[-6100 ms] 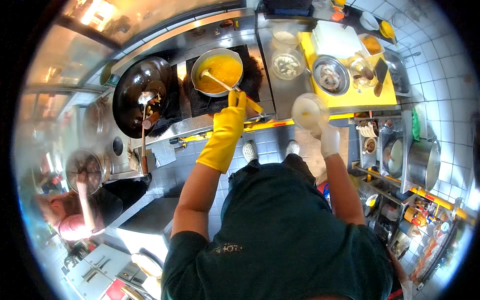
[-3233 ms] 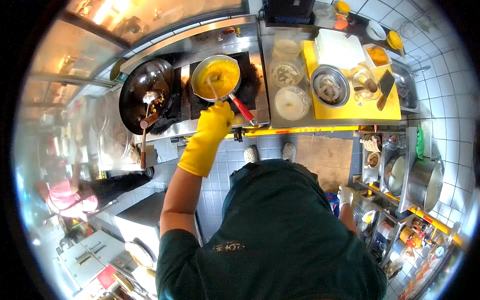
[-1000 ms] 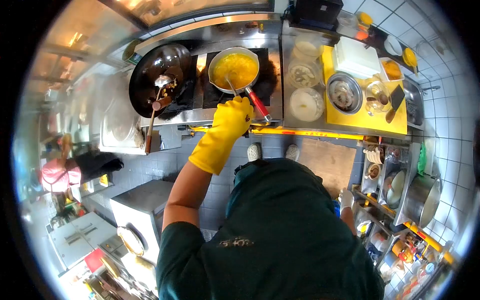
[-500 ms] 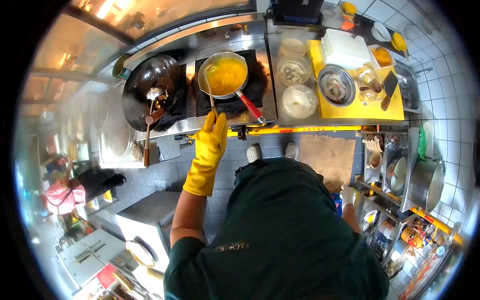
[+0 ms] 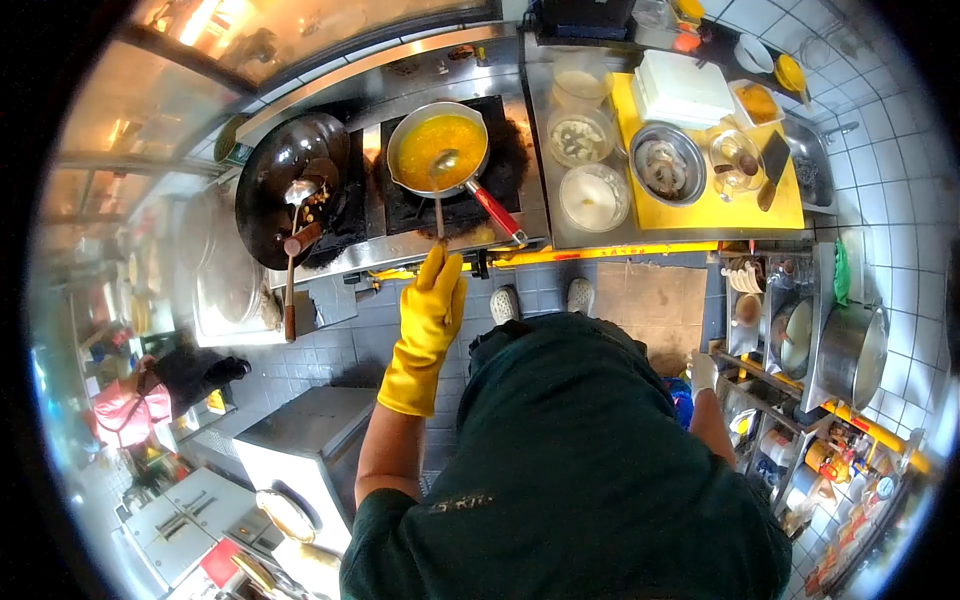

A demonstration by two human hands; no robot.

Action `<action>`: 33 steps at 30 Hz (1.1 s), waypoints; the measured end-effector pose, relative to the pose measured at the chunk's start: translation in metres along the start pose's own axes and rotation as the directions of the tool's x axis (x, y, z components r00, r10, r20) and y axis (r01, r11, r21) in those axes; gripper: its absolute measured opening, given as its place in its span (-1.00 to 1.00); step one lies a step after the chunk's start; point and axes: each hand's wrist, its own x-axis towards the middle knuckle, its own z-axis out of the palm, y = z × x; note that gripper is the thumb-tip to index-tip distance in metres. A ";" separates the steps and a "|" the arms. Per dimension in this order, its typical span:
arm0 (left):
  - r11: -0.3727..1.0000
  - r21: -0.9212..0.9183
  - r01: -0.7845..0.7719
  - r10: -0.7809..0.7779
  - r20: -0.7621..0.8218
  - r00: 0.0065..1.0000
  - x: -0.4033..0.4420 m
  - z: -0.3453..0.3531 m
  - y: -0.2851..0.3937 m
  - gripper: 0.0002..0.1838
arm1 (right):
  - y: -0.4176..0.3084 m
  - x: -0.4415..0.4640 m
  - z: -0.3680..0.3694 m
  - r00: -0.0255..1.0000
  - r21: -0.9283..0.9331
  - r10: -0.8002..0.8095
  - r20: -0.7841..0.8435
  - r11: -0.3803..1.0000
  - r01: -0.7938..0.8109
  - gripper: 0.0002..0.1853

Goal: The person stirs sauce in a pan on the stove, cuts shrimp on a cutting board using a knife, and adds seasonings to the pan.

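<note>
Because the dark shirt (image 5: 570,460) fills the near part of the view, it hides the legs, and only the fronts of 2 shoes (image 5: 506,303) show past it. Off to the right, the right hand (image 5: 705,372), in a pale glove, is near the shelf rack (image 5: 808,335); its fingers are too small and washed out to tell whether they grip anything. The left hand (image 5: 431,300), in a yellow glove, is clamped on the handle of a spoon (image 5: 439,217), covering its near end. The spoon's head is inside the pan (image 5: 393,156), at the yellow liquid (image 5: 425,143); how deep it dips cannot be told. The pan stands on the stove (image 5: 375,248), its red handle slanting toward the person. Left of it sits a wok (image 5: 290,145) with a ladle (image 5: 297,191) in it, the dark bits there hard to make out. To the right are 3 clear tubs (image 5: 594,199), the farthest hazy. At far left, a co-worker in pink (image 5: 135,405) is blurred, hands indistinct.
</note>
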 end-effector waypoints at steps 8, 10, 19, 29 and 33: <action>1.000 -0.021 0.009 -0.010 -0.022 1.000 0.075 0.035 -0.045 -0.81 | -0.004 0.008 0.007 0.991 -0.338 -0.109 0.081 0.932 0.130 -0.69; 0.999 0.039 0.030 -0.030 0.001 1.000 0.081 0.031 -0.047 -0.80 | 0.000 0.010 0.005 0.994 -0.245 -0.090 0.059 0.964 0.102 -0.72; 0.978 0.195 -0.079 0.085 -0.026 0.996 -0.018 0.031 -0.040 -0.55 | 0.057 0.000 -0.003 0.999 -0.160 0.046 0.005 0.986 -0.044 -0.81; 0.999 0.016 0.030 -0.025 -0.258 0.966 -0.002 0.007 -0.037 -0.71 | 0.014 -0.007 0.006 0.992 -0.138 -0.104 0.066 0.984 0.112 -0.83; 0.644 -0.723 0.250 -0.578 -0.246 0.778 0.018 -0.012 -0.048 -0.73 | -0.002 -0.011 0.023 0.991 -0.125 -0.131 -0.023 0.984 0.127 -0.77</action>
